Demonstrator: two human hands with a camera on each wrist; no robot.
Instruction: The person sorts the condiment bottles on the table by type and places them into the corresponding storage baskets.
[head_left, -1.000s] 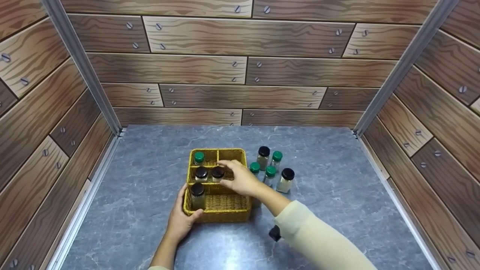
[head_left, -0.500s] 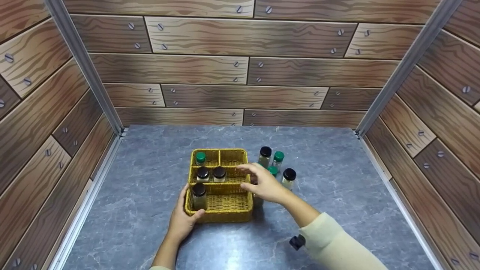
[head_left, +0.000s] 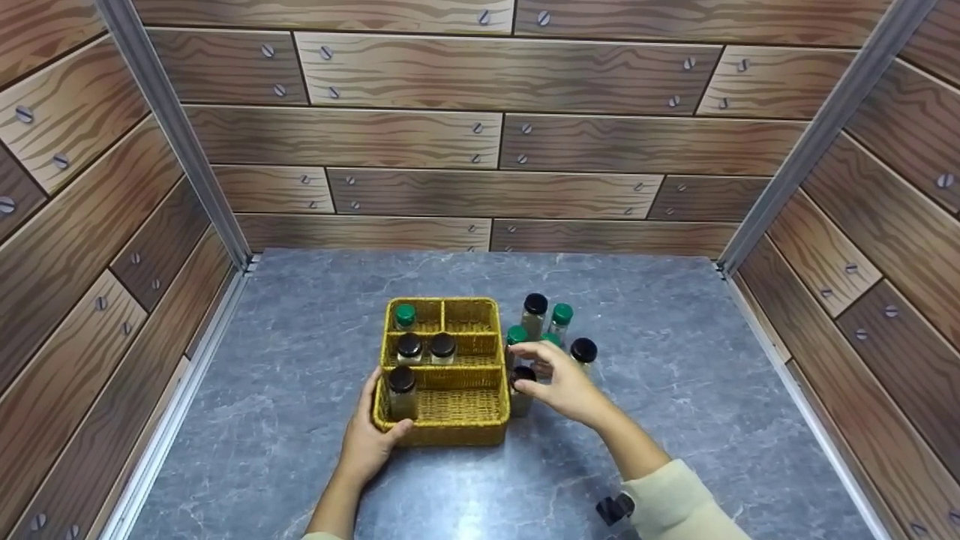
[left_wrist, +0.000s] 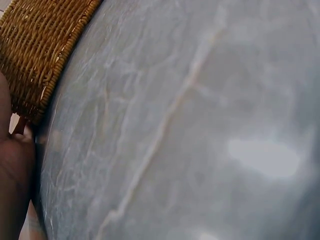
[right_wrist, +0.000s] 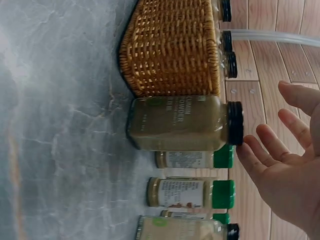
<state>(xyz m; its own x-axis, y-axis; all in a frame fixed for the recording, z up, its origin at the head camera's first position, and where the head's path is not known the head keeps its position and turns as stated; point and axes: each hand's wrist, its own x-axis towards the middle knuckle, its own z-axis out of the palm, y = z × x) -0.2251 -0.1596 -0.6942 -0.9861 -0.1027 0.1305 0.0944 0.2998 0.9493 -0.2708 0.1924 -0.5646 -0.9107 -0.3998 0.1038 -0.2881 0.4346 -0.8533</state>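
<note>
My left hand (head_left: 365, 448) grips the front left corner of a yellow-brown wicker basket (head_left: 450, 433), its thumb at the front rim. Beside the basket's right wall stands an upright spice jar (right_wrist: 175, 122) with a black lid, labelled cumin powder. My right hand (head_left: 566, 390) hovers at this jar's lid, fingers spread and holding nothing. In the right wrist view its fingertips are right by the lid. Inside the basket, a green-lidded jar (head_left: 405, 316) sits at the back left, two black-lidded jars (head_left: 442, 348) in the middle row, and a taller black-lidded jar (head_left: 403, 394) in front.
Behind the cumin jar stand several more jars, among them a tall black-lidded jar (head_left: 534, 315), a green-lidded jar (head_left: 562, 315) and a black-lidded jar (head_left: 583, 351). The grey marbled tabletop (head_left: 300, 360) is enclosed by wood-patterned walls (head_left: 405, 135).
My right hand has moved from over the basket's middle row, right and toward me, to the cumin jar outside. My left hand keeps its grip on the basket.
</note>
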